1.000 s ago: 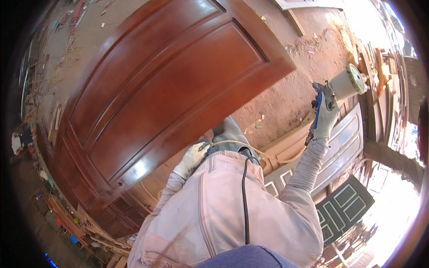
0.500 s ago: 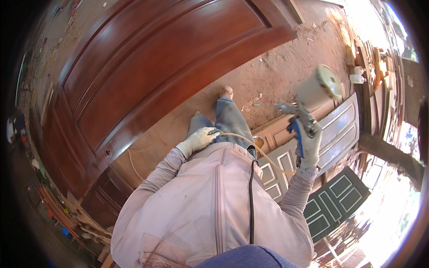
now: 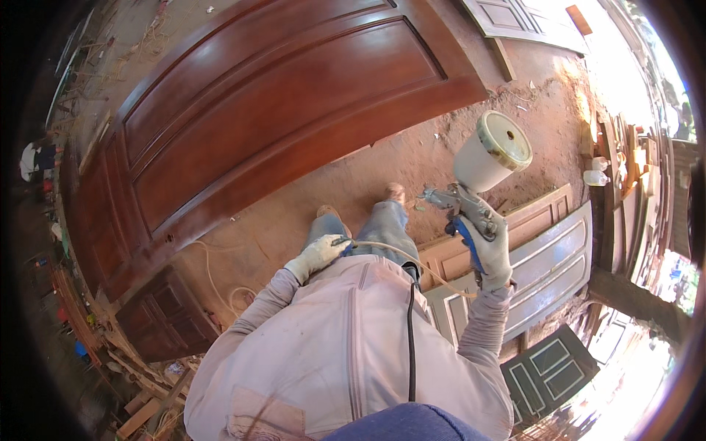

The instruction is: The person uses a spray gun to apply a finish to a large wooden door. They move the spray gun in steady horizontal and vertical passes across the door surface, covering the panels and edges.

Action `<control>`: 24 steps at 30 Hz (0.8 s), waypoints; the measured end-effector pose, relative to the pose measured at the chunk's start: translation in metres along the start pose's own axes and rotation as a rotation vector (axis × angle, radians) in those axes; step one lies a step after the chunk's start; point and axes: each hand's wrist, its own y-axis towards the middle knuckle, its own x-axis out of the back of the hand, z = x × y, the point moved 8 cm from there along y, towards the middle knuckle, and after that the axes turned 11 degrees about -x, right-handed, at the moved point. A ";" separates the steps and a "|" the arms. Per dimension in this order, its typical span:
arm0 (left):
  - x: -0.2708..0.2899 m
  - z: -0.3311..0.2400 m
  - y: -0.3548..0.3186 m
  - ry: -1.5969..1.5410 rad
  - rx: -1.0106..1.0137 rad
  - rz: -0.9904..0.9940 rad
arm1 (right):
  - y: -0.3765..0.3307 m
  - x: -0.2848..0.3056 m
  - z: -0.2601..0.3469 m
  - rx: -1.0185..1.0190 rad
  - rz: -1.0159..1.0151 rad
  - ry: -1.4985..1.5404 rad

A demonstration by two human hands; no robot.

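Red-brown and glossy, a large panelled door (image 3: 294, 140) spreads across the upper left, its moulded face turned up toward the view. Just below its near left end sits a smaller dark brown door (image 3: 165, 316), and right of that a thin cord (image 3: 208, 268) runs in loops over the reddish earth (image 3: 257, 220). The left hand (image 3: 320, 253), in a pale work glove, rests at the person's lap, its fingers curled closed around a cream hose (image 3: 434, 275). The hose sags across the front of the blue-grey trousers (image 3: 390, 228) toward the right forearm; below it, a black cord (image 3: 412, 345) hangs down the dusty pink jacket (image 3: 309, 345).

Farther right, well apart from the large door, a metal spray gun (image 3: 474, 209) is held up in the air, its nozzle pointing left and a whitish cup (image 3: 478, 162) mounted on top. The right hand (image 3: 494, 256), gloved too, is wrapped firmly around its handle. Behind that hand lie a tan door (image 3: 540, 213) and a silvery grey door (image 3: 555, 268), side by side. A dark green door (image 3: 551, 375) with pale-outlined panels sits lower, and a translucent plastic container (image 3: 597, 178) stands near the stacked timber (image 3: 634, 184) at far right.
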 end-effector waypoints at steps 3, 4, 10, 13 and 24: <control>-0.006 -0.028 0.015 0.169 -0.004 -0.060 | 0.029 0.046 0.019 0.080 -0.020 -0.045; -0.011 -0.042 0.023 0.187 -0.021 -0.078 | 0.041 0.067 0.027 0.095 -0.017 -0.062; -0.065 -0.135 0.137 0.261 -0.013 -0.025 | 0.155 0.183 0.096 0.184 0.085 -0.278; -0.095 -0.184 0.207 0.302 -0.034 -0.074 | 0.236 0.215 0.139 0.255 0.246 -0.429; -0.095 -0.258 0.241 0.229 0.164 -0.502 | 0.382 0.215 0.246 0.683 0.286 -0.458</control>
